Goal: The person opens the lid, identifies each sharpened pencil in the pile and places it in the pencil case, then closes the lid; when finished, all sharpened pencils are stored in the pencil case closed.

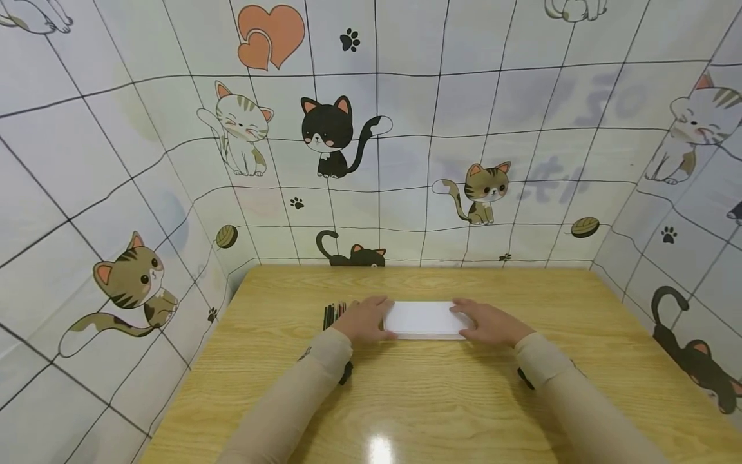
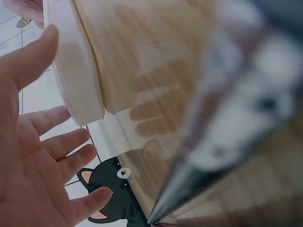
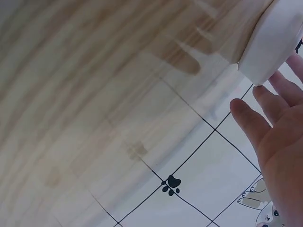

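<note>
A flat white box lies on the wooden table between both hands. The left hand is at its left end and the right hand at its right end, thumbs near the front edge and fingers toward the back. In the left wrist view the left hand has its fingers spread beside the box end. The right wrist view shows the right hand with fingertips against or close to the white box; firm contact cannot be told.
Several dark pencils or pens lie left of the box, partly behind the left hand. A blurred pointed object fills the right of the left wrist view. A cat-patterned wall covering surrounds the wooden table.
</note>
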`<action>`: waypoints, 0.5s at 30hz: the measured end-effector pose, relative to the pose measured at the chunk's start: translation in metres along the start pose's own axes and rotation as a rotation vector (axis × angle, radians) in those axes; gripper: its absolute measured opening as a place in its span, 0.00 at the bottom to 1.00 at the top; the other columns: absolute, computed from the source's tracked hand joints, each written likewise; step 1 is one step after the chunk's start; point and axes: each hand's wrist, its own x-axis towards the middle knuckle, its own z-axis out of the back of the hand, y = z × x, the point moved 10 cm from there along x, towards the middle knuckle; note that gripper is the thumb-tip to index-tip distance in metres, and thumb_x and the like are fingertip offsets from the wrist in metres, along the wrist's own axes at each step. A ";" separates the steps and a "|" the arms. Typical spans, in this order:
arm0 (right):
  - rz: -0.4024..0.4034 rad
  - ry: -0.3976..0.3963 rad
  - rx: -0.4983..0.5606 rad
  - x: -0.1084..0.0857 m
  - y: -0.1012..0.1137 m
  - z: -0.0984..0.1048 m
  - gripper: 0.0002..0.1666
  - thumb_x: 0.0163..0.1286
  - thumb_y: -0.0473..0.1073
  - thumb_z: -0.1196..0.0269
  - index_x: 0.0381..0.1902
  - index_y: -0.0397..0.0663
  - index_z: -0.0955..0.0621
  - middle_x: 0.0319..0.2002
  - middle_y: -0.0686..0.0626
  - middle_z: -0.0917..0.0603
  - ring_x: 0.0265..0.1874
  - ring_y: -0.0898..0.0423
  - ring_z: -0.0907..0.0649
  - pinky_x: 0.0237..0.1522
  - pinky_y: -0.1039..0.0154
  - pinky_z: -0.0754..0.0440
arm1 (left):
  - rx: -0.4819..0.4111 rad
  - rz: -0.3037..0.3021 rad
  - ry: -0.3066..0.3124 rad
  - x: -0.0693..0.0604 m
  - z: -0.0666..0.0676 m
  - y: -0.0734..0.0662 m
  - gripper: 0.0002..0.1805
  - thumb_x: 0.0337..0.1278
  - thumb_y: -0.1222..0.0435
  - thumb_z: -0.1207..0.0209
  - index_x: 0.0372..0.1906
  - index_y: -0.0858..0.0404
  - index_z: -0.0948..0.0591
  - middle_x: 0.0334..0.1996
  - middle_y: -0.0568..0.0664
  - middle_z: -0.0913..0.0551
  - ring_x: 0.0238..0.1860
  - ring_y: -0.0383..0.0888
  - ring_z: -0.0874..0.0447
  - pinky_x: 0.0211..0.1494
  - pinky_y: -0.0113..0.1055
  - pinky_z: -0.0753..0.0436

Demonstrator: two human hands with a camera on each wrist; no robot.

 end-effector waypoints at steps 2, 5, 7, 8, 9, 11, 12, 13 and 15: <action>0.007 0.004 -0.028 0.000 0.003 0.001 0.35 0.70 0.48 0.37 0.70 0.38 0.27 0.73 0.33 0.34 0.71 0.33 0.32 0.69 0.37 0.34 | 0.001 0.005 0.004 0.002 -0.003 0.001 0.52 0.59 0.33 0.40 0.80 0.57 0.40 0.78 0.50 0.39 0.77 0.49 0.42 0.74 0.57 0.37; 0.021 0.007 -0.085 0.001 0.008 0.001 0.35 0.68 0.47 0.37 0.69 0.36 0.26 0.73 0.33 0.33 0.70 0.34 0.31 0.69 0.37 0.33 | -0.016 0.010 0.005 0.005 -0.006 0.002 0.52 0.58 0.36 0.36 0.79 0.58 0.40 0.77 0.49 0.37 0.76 0.49 0.40 0.74 0.55 0.36; 0.042 0.010 -0.144 0.002 0.014 0.001 0.35 0.67 0.46 0.37 0.68 0.34 0.26 0.71 0.32 0.31 0.69 0.33 0.30 0.68 0.37 0.32 | -0.033 0.020 0.003 0.007 -0.008 0.003 0.51 0.57 0.38 0.34 0.79 0.58 0.40 0.76 0.49 0.36 0.75 0.49 0.38 0.74 0.53 0.34; 0.053 0.016 -0.182 0.003 0.018 0.001 0.35 0.67 0.46 0.37 0.68 0.33 0.26 0.71 0.31 0.31 0.69 0.33 0.30 0.67 0.38 0.31 | -0.045 0.026 0.002 0.008 -0.009 0.004 0.51 0.57 0.40 0.33 0.79 0.58 0.40 0.76 0.49 0.35 0.75 0.49 0.37 0.73 0.53 0.34; 0.062 0.020 -0.216 0.003 0.021 0.000 0.35 0.67 0.45 0.38 0.67 0.31 0.26 0.70 0.30 0.30 0.68 0.33 0.29 0.67 0.38 0.31 | -0.056 0.033 0.000 0.009 -0.009 0.005 0.51 0.57 0.41 0.32 0.79 0.59 0.40 0.75 0.49 0.34 0.74 0.49 0.36 0.73 0.52 0.33; 0.081 0.026 -0.295 0.006 0.027 -0.002 0.35 0.66 0.44 0.38 0.66 0.28 0.26 0.68 0.27 0.29 0.67 0.33 0.28 0.66 0.40 0.29 | -0.080 0.046 0.000 0.011 -0.010 0.007 0.50 0.56 0.43 0.31 0.78 0.59 0.39 0.75 0.49 0.33 0.73 0.48 0.34 0.72 0.50 0.31; 0.082 0.029 -0.321 0.007 0.029 -0.004 0.35 0.65 0.44 0.38 0.65 0.28 0.26 0.67 0.27 0.29 0.67 0.33 0.28 0.65 0.40 0.27 | -0.092 0.050 0.000 0.012 -0.010 0.007 0.50 0.56 0.44 0.31 0.78 0.59 0.39 0.74 0.49 0.32 0.72 0.48 0.33 0.72 0.49 0.31; 0.083 0.030 -0.344 0.007 0.030 -0.005 0.34 0.65 0.43 0.39 0.65 0.27 0.26 0.67 0.26 0.29 0.67 0.33 0.27 0.64 0.41 0.26 | -0.103 0.050 0.001 0.013 -0.010 0.007 0.50 0.55 0.45 0.30 0.78 0.59 0.39 0.74 0.50 0.32 0.72 0.47 0.32 0.72 0.47 0.30; 0.087 0.027 -0.374 0.007 0.033 -0.007 0.33 0.63 0.43 0.39 0.62 0.26 0.26 0.66 0.25 0.29 0.66 0.32 0.27 0.63 0.42 0.25 | -0.138 0.045 0.005 0.016 -0.012 0.007 0.51 0.54 0.46 0.29 0.78 0.60 0.39 0.74 0.51 0.32 0.71 0.47 0.32 0.73 0.44 0.31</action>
